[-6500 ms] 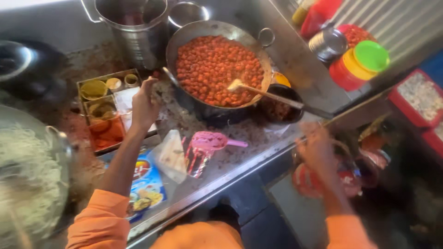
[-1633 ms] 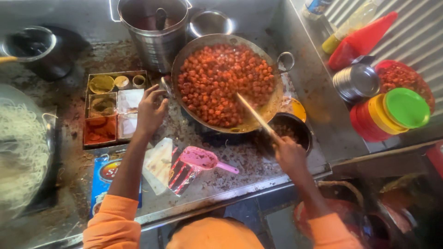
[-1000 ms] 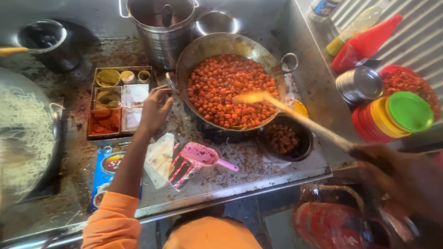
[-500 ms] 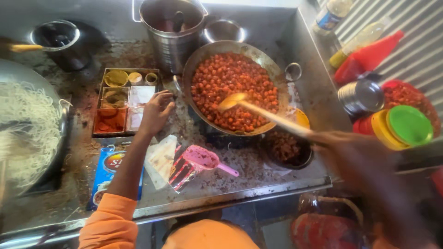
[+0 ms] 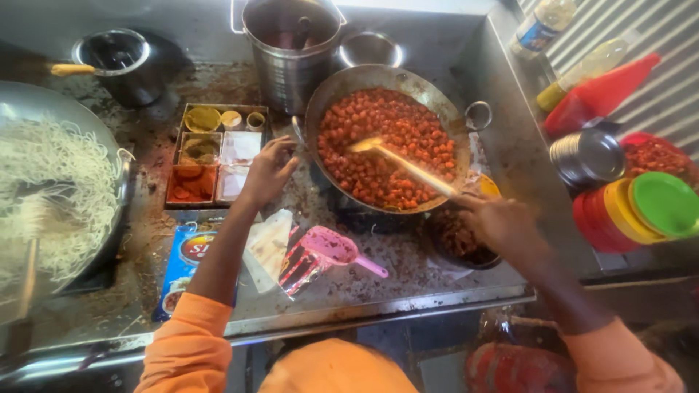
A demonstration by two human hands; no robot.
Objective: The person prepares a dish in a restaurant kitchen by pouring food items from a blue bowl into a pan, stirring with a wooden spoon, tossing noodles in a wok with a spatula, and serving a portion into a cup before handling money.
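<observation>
Over the desk [image 5: 408, 291]: right hand [image 5: 502, 222] clenched on wooden spatula [image 5: 404, 164], blade sunk among red-sauced pieces [image 5: 386, 149] filling wok [image 5: 466, 156]; left hand [image 5: 268, 171] gripping wok's near handle [image 5: 295, 131], beside spice tray [image 5: 218, 156]. Pieces well coated; stirring seemingly far along, nothing served.

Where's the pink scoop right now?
In the head view the pink scoop lies on the steel counter at lower centre, in front of the wok, between the person's two arms.
</observation>
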